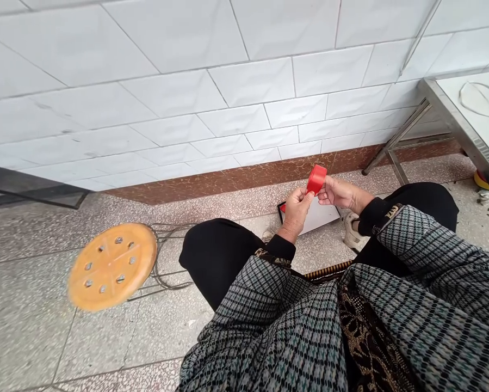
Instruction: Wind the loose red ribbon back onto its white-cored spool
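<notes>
Left hand (296, 211) grips red object (317, 179); right hand (342, 193) curls its fingers, hold unclear; table edge (456, 121) stands well apart, rightward.

Speckled floor (174, 332) bears orange stool (109, 267) and tray (322, 216); table (483, 139), white cord (481, 114).

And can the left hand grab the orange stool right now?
Probably not without moving: the left hand is holding a red object, and the bent left knee sits between it and the orange stool.
</notes>
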`<state>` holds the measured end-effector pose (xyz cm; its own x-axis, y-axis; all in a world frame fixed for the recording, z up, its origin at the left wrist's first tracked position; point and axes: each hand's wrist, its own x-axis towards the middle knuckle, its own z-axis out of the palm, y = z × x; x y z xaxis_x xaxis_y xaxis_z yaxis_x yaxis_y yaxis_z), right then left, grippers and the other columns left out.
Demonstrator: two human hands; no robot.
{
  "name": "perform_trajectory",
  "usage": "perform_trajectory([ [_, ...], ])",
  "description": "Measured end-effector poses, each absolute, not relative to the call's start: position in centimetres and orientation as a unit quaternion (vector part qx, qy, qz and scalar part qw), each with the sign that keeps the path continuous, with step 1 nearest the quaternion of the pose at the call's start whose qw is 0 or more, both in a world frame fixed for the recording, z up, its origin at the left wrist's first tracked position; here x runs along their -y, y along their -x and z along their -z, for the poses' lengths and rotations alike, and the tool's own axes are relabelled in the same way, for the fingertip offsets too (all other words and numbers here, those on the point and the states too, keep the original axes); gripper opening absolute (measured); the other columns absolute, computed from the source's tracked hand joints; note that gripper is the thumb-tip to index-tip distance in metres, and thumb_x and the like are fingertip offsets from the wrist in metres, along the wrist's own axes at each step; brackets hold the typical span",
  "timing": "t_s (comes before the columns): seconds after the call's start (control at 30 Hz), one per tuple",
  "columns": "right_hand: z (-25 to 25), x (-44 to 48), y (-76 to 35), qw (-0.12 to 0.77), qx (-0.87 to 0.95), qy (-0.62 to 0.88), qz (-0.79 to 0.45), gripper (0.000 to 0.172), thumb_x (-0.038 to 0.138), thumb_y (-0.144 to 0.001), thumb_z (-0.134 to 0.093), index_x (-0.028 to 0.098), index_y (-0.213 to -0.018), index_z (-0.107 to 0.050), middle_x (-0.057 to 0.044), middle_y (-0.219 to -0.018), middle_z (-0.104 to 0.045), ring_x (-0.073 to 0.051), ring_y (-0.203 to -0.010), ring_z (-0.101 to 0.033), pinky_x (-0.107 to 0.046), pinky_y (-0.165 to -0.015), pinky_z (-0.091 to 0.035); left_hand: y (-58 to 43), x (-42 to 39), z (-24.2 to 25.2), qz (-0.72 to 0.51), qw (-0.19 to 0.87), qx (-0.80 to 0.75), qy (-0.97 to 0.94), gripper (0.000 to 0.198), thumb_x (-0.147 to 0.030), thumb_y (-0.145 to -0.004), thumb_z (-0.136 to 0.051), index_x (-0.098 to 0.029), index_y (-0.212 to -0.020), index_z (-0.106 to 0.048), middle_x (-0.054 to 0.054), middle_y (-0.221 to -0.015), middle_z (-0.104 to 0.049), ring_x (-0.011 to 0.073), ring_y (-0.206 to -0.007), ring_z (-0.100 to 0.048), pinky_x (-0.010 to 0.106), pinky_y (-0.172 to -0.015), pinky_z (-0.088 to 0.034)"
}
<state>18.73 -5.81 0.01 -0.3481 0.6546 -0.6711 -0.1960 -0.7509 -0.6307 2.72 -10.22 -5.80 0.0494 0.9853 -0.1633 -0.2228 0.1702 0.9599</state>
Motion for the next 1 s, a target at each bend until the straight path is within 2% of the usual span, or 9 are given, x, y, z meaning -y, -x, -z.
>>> perform_trajectory([
  [0.07,0.2,5.8,-19.0,0.257,0.234,0.498,-0.795,0.017,0.027,-0.097,-0.073,0.021,-0.082,-0.067,-0.001,-0.069,-0.068,-0.01,-0.055,-0.05,-0.021,-0.06,-0.053,-2.7,10.1,5.4,-0.507,0.595,-0.467,-0.413,0.035,-0.039,-0.085,-0.088,-0.023,-0.104,-0.063,-0.012,-0.057,-0.042,0.0075,-0.05,-0.034,0.022,-0.05,-0.027],
  [0.17,0.7,5.7,-19.6,0.233,0.248,0.475,-0.812,0.024,0.035,-0.095,-0.077,0.022,-0.08,-0.065,0.0,-0.068,-0.067,-0.01,-0.053,-0.045,-0.021,-0.058,-0.051,-2.3,10.0,4.7,-0.486,0.598,-0.447,-0.454,0.043,-0.027,-0.087,-0.085,-0.024,-0.126,-0.066,-0.012,-0.056,-0.044,0.0098,-0.051,-0.042,0.023,-0.052,-0.032],
  [0.3,1.4,5.6,-20.2,0.194,0.267,0.448,-0.831,0.028,0.044,-0.094,-0.078,0.02,-0.084,-0.068,-0.002,-0.071,-0.068,-0.01,-0.055,-0.045,-0.022,-0.058,-0.051,-1.6,9.8,4.3,-0.478,0.589,-0.432,-0.488,0.038,-0.023,-0.084,-0.083,-0.023,-0.121,-0.072,-0.011,-0.054,-0.048,0.014,-0.054,-0.055,0.026,-0.058,-0.045],
  [0.37,1.5,5.6,-20.4,0.189,0.271,0.439,-0.835,0.031,0.048,-0.094,-0.079,0.02,-0.088,-0.07,-0.002,-0.073,-0.068,-0.01,-0.055,-0.045,-0.022,-0.058,-0.051,-1.4,9.7,4.2,-0.472,0.584,-0.433,-0.498,0.039,-0.023,-0.085,-0.082,-0.022,-0.122,-0.074,-0.01,-0.055,-0.051,0.0145,-0.054,-0.058,0.027,-0.059,-0.047],
  [0.53,1.1,6.0,-20.2,0.173,0.276,0.445,-0.834,0.036,0.052,-0.101,-0.073,0.019,-0.09,-0.071,-0.002,-0.071,-0.067,-0.009,-0.054,-0.045,-0.021,-0.058,-0.053,-1.2,9.7,4.0,-0.439,0.615,-0.432,-0.493,0.047,-0.027,-0.082,-0.084,-0.019,-0.127,-0.075,-0.011,-0.052,-0.048,0.0109,-0.049,-0.049,0.023,-0.053,-0.036],
  [0.67,0.7,6.0,-20.0,0.179,0.309,0.468,-0.809,0.034,0.051,-0.099,-0.075,0.019,-0.089,-0.072,-0.005,-0.078,-0.069,-0.012,-0.059,-0.054,-0.024,-0.059,-0.057,-1.4,9.9,4.0,-0.444,0.665,-0.411,-0.437,0.065,-0.037,-0.079,-0.087,-0.019,-0.138,-0.067,-0.014,-0.054,-0.046,0.0065,-0.044,-0.033,0.023,-0.048,-0.024],
  [0.73,0.6,5.7,-20.1,0.21,0.359,0.483,-0.77,0.027,0.045,-0.094,-0.082,0.019,-0.093,-0.073,-0.006,-0.085,-0.073,-0.015,-0.066,-0.061,-0.028,-0.062,-0.061,-1.5,10.2,4.0,-0.45,0.684,-0.403,-0.409,0.071,-0.04,-0.079,-0.087,-0.02,-0.142,-0.062,-0.014,-0.056,-0.047,0.0053,-0.043,-0.028,0.023,-0.047,-0.02],
  [0.83,0.6,5.0,-20.4,0.272,0.474,0.507,-0.667,0.016,0.027,-0.089,-0.086,0.019,-0.097,-0.075,-0.006,-0.093,-0.076,-0.017,-0.076,-0.068,-0.028,-0.066,-0.062,-1.5,10.4,3.9,-0.449,0.701,-0.401,-0.383,0.07,-0.04,-0.079,-0.088,-0.02,-0.14,-0.06,-0.015,-0.057,-0.047,0.0048,-0.044,-0.025,0.023,-0.047,-0.016],
  [1.0,0.7,4.5,-20.8,0.282,0.553,0.508,-0.596,0.008,0.015,-0.09,-0.079,0.018,-0.098,-0.077,-0.004,-0.083,-0.078,-0.016,-0.073,-0.071,-0.026,-0.068,-0.062,-1.6,10.5,3.5,-0.437,0.717,-0.399,-0.368,0.068,-0.041,-0.08,-0.089,-0.022,-0.137,-0.059,-0.015,-0.057,-0.045,0.0049,-0.044,-0.024,0.024,-0.047,-0.014],
])
